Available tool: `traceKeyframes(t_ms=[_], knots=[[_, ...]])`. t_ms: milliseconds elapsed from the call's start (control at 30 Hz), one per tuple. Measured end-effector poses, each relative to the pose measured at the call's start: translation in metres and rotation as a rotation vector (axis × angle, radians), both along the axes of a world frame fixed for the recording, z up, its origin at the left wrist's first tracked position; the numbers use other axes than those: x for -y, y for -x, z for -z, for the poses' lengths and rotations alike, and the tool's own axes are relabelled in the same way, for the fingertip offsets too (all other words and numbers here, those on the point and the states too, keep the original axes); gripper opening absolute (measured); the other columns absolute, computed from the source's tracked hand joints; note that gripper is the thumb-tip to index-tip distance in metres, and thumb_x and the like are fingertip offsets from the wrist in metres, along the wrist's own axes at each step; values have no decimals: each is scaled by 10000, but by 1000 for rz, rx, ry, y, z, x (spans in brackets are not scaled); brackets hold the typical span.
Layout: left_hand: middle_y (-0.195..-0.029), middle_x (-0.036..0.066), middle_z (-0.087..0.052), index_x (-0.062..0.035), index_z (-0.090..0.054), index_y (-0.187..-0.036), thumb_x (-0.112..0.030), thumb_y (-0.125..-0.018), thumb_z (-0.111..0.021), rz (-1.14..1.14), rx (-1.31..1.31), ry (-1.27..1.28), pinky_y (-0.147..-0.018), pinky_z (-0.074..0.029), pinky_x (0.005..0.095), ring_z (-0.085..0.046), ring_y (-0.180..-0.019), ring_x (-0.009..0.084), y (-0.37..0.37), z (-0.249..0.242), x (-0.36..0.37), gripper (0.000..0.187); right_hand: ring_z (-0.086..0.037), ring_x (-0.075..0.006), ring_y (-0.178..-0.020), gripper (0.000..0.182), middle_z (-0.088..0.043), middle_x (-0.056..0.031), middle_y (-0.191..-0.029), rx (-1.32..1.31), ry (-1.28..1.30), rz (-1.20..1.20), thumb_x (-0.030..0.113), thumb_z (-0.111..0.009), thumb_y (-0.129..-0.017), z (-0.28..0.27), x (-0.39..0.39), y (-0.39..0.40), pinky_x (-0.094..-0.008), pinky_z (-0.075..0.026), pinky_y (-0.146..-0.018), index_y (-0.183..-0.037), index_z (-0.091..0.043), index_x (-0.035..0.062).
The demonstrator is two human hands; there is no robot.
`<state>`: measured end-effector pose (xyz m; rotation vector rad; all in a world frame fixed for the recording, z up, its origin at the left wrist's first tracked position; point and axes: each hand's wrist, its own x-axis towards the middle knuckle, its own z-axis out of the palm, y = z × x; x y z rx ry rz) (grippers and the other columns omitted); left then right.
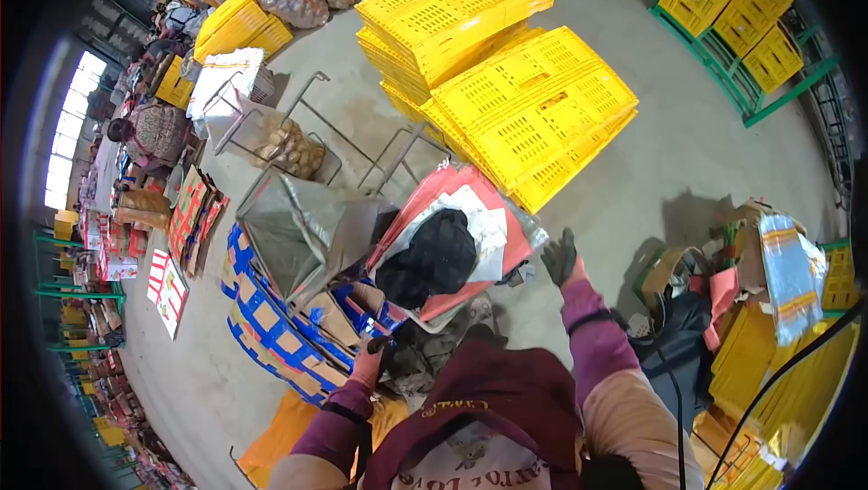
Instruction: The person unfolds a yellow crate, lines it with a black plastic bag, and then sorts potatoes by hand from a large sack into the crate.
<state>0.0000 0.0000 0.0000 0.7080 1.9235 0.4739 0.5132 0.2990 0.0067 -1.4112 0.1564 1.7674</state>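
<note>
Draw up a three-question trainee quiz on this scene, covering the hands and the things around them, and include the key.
1. True or false: the crumpled black fabric bundle lies on pink and white sheets.

2. Which hand is nearer the stacked blue-and-tan checked cardboard?
A) left hand
B) right hand
C) both equally near

3. Fill the gap: ahead of the person, the yellow, slotted plastic crates are piled up in ____.

Key: 1. True. 2. A. 3. Stacks.
</note>
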Motion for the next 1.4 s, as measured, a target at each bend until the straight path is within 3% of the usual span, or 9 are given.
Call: traceKeyframes(t_ms=[67,200,300,433,700,800,933,1167,1400], knots=[[-930,43,-679,-43,-633,-1222,-184,-959,-597,19,70,83,-635,-527,269,-654,-770,139,-18,-44,44,300,-440,-302,-1200,898,-376,-98,-1433,98,-145,79,581,-697,-814,-17,-6,8,-444,-365,-1040,-1514,-285,198],[-1010,16,-675,-28,-610,-1259,-218,-960,-604,77,24,211,-716,-511,259,-628,-851,107,-25,-60,-60,353,-422,-271,-1315,787,-421,-72,-1466,154,-57,195,508,-727,-817,48,-230,26,-436,-398,-1036,-1432,-421,123],[-864,68,-678,-24,-648,-1123,-204,-966,-584,-398,145,300,-600,-526,289,-642,-677,164,-72,-129,-102,248,-486,-273,-1286,657,-514,-78,-1402,-231,-372,154,372,-708,-865,60,-276,28,-431,-424,-1039,-1397,-455,80],[-827,70,-663,-46,-660,-1047,-307,-959,-569,-665,58,307,-558,-507,281,-628,-629,166,-127,-138,-134,290,-566,-305,-1172,541,-587,-105,-1285,-404,-235,110,99,-643,-828,91,-284,5,-438,-453,-1027,-1344,-488,58],[-1206,65,-600,-52,-476,-1384,-162,-941,-645,-609,427,-118,-824,-493,254,-588,-1030,123,-293,-141,-407,488,-481,-316,-1273,669,-496,-126,-1403,-275,-364,-263,141,-580,-764,-5,-316,-85,-455,-405,-1070,-1409,-423,57],[-1368,76,-470,-83,-214,-1520,-348,-953,-622,-641,621,-68,-986,-458,351,-531,-1175,190,-324,-124,-492,747,-507,-308,-1250,686,-502,-134,-1381,-233,-220,-445,185,-577,-766,-69,-347,-133,-440,-428,-1051,-1415,-410,38],[-1146,26,-675,-123,-576,-1286,-323,-908,-693,-1219,1240,-528,-803,-556,344,-669,-977,156,-417,-65,-583,443,-480,-324,-1269,729,-484,-143,-1397,-177,-286,-717,236,-593,-770,-154,-420,-179,-461,-422,-1058,-1439,-380,39],[-1085,2,-692,-124,-633,-1213,-269,-825,-768,-1261,1470,-606,-804,-545,353,-673,-952,152,-455,-111,-540,436,-483,-343,-1273,711,-469,-163,-1420,-245,-195,-1098,302,-600,-804,-258,-424,-139,-502,-407,-1058,-1436,-387,56],[-972,-2,-701,-106,-724,-1059,-284,-813,-761,-1316,1108,-592,-678,-509,300,-632,-836,90,-448,-202,-376,306,-473,-348,-1276,653,-485,-172,-1400,47,-208,-1356,315,-589,-821,-333,-288,-84,-514,-403,-1053,-1394,-425,52]])
